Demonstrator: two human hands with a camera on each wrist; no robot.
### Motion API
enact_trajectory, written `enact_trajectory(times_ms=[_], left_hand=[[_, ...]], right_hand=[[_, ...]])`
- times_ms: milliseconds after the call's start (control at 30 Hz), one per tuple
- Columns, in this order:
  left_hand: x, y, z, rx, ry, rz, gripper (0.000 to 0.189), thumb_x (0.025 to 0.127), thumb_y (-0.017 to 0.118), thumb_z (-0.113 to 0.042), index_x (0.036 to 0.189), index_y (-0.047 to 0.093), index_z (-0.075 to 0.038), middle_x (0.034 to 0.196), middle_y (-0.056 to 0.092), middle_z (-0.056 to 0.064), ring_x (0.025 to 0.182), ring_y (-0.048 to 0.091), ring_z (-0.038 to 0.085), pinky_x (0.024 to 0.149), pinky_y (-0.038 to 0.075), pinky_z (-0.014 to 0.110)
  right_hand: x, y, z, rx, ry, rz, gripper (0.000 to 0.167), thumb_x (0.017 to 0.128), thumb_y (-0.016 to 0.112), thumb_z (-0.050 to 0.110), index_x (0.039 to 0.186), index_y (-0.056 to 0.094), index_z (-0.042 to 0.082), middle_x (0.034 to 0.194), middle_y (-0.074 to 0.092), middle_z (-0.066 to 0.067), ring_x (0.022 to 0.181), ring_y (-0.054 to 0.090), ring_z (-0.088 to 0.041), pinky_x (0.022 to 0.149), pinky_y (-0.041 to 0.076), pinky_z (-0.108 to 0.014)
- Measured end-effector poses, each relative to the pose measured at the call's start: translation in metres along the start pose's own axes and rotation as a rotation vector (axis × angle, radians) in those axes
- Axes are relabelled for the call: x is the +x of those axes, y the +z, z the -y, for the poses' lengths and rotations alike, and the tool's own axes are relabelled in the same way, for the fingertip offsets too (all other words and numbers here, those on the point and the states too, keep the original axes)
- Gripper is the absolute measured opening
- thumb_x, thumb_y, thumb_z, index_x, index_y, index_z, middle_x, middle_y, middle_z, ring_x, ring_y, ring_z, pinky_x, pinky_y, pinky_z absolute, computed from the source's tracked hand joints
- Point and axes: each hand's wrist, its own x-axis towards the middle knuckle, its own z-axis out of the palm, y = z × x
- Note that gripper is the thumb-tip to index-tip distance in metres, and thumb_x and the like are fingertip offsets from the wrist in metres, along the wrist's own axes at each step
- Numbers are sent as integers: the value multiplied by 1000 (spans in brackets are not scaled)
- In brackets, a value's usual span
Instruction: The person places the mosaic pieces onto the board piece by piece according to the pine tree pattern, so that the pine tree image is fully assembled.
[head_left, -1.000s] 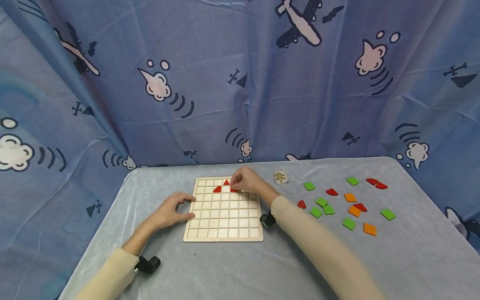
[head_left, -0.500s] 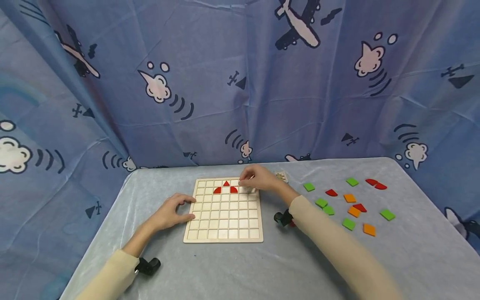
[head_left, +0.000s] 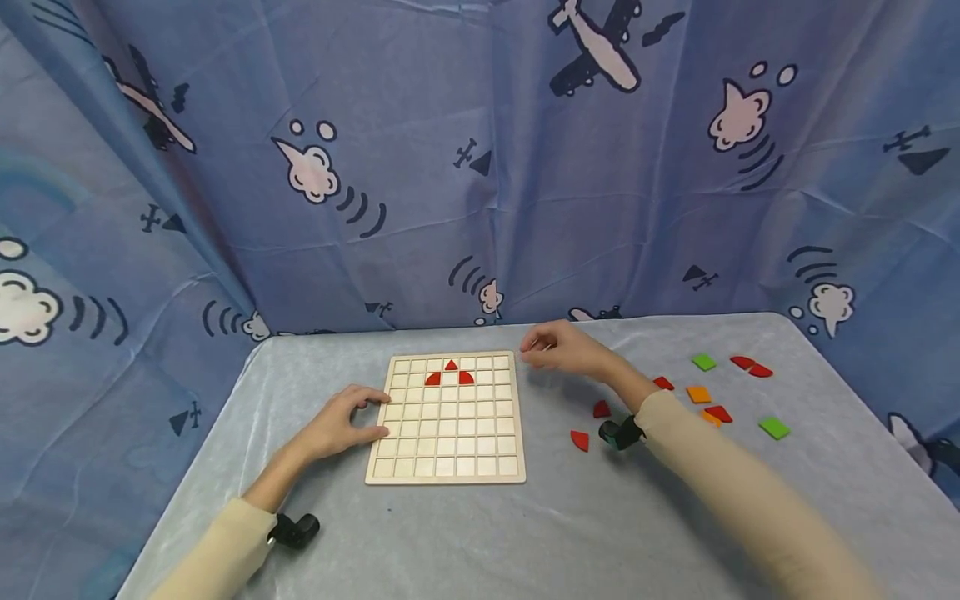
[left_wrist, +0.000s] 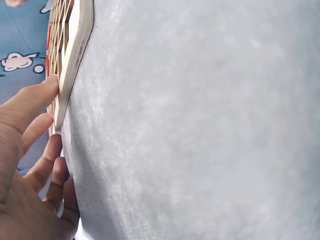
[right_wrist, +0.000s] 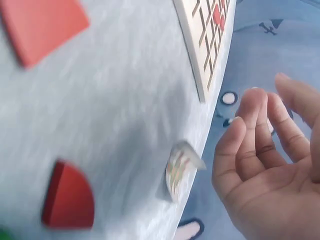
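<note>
A pale wooden grid board [head_left: 453,433] lies on the table. Near its far edge sit a red triangle [head_left: 451,365] and two red quarter-circle pieces, one left [head_left: 433,379] and one right [head_left: 467,378] of it. My left hand [head_left: 341,423] touches the board's left edge with thumb and fingertips, fingers relaxed. Off the board's far right corner, my right hand [head_left: 566,346] hovers above the table. In the right wrist view its fingers [right_wrist: 232,145] are loosely bent with nothing between them, and a small patterned card [right_wrist: 181,169] lies on the cloth below.
Loose pieces lie on the right: red quarter-circles [head_left: 580,440], green squares [head_left: 774,428] and orange squares [head_left: 698,394]. My right forearm hides part of this group. A blue printed curtain [head_left: 420,167] hangs behind the grey-covered table [head_left: 450,542].
My right hand has let go of the right red quarter-circle, which now lies in the grid, and has moved right, off the board. The left hand has stayed at the board's edge.
</note>
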Motion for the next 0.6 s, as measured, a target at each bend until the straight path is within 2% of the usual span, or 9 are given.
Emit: enact_trajectory(times_ms=[333, 467, 600], left_hand=[[0, 0, 0, -11, 19, -2, 46, 87, 84, -18, 128, 66, -6, 124, 60, 12, 110, 54, 34, 93, 43, 53], [0, 0, 0, -6, 23, -14, 45, 87, 84, -17, 127, 66, -7, 123, 60, 12, 109, 54, 34, 94, 43, 53], [0, 0, 0, 3, 26, -26, 45, 86, 84, -16, 126, 67, -6, 123, 61, 12, 108, 55, 34, 94, 44, 53]], right_hand=[[-21, -35, -8, -15, 12, -32, 26, 102, 66, 19, 118, 67, -1, 110, 64, -24, 100, 64, -39, 89, 51, -57], [-29, -47, -14, -32, 38, -53, 31, 103, 65, 24, 120, 66, -1, 113, 65, -23, 102, 65, -36, 91, 50, -57], [-37, -58, -20, -19, 53, -51, 36, 102, 66, 25, 123, 64, -5, 113, 65, -25, 104, 63, -39, 92, 50, -57]])
